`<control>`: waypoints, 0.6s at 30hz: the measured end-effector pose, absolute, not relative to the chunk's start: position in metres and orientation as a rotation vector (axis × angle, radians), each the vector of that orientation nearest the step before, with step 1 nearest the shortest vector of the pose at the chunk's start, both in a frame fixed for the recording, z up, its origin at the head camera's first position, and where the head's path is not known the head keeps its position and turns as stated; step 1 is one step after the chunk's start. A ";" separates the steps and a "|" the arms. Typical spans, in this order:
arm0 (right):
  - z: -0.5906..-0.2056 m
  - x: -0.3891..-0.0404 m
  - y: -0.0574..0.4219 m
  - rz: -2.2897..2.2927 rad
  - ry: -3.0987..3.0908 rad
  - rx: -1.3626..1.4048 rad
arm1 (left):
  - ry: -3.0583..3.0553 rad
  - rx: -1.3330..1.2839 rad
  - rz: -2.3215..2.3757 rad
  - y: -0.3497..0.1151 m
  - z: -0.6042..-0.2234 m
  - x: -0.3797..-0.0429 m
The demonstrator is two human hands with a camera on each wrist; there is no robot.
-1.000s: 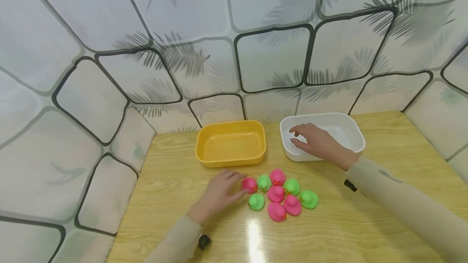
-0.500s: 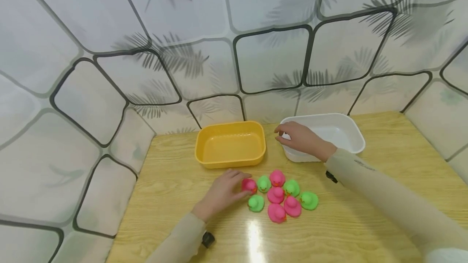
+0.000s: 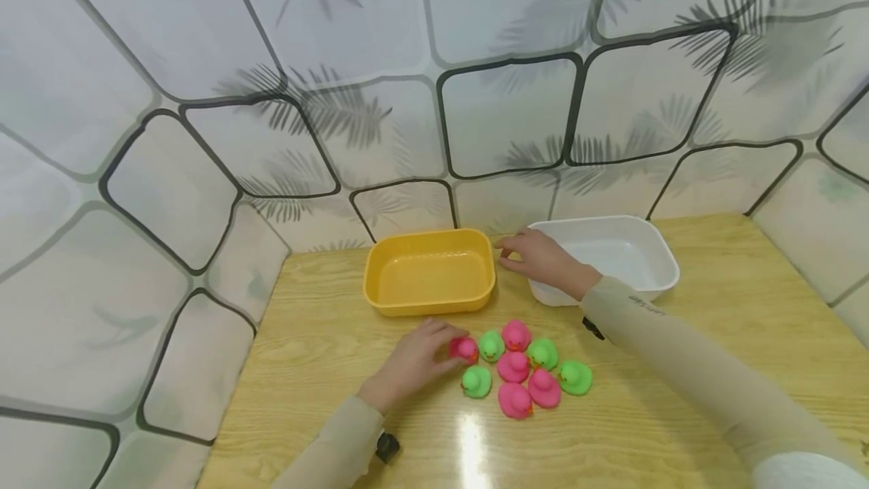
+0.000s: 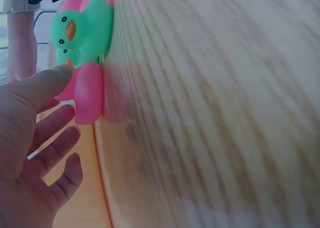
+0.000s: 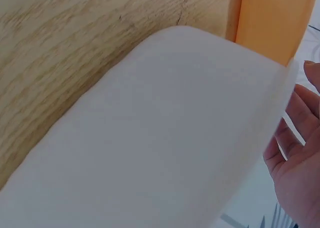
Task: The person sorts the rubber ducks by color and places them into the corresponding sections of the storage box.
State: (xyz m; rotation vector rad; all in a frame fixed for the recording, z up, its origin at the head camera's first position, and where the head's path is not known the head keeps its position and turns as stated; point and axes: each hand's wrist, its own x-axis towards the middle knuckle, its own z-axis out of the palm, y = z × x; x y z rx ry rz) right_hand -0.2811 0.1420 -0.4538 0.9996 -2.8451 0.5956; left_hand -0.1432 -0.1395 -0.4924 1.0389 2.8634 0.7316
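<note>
My left hand (image 3: pixel 410 361) lies at the left end of a cluster of rubber ducks, its thumb and index finger on either side of a pink rubber duck (image 3: pixel 465 349). The left wrist view shows the thumb against that pink duck (image 4: pixel 89 93), the other fingers loosely bent beside it. A green rubber duck (image 3: pixel 477 381) sits just below the thumb. My right hand (image 3: pixel 543 259) hovers over the left end of the white tray (image 3: pixel 661 247), fingertips toward the yellow tray (image 3: pixel 428 308). In the right wrist view, its bent fingers (image 5: pixel 300 111) hold nothing beside the tray's rim.
More pink and green ducks stand close together, including a green duck (image 3: pixel 575 377) at the right end. Both trays stand at the back of the wooden table (image 3: pixel 319 285), near a patterned backdrop (image 3: pixel 509 112).
My right hand has moved left across the white tray to its left end. My left thumb and index finger have drawn closer round the pink duck, which stays in place.
</note>
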 end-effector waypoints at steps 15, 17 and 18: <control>-0.457 -0.281 0.136 0.631 -2.814 1.010 | 2.854 1.049 0.710 -0.136 -0.495 -0.147; -0.457 -0.281 0.136 0.629 -2.818 1.017 | 2.853 1.057 0.718 -0.136 -0.496 -0.147; -0.457 -0.281 0.136 0.630 -2.824 1.016 | 2.851 1.061 0.723 -0.136 -0.496 -0.147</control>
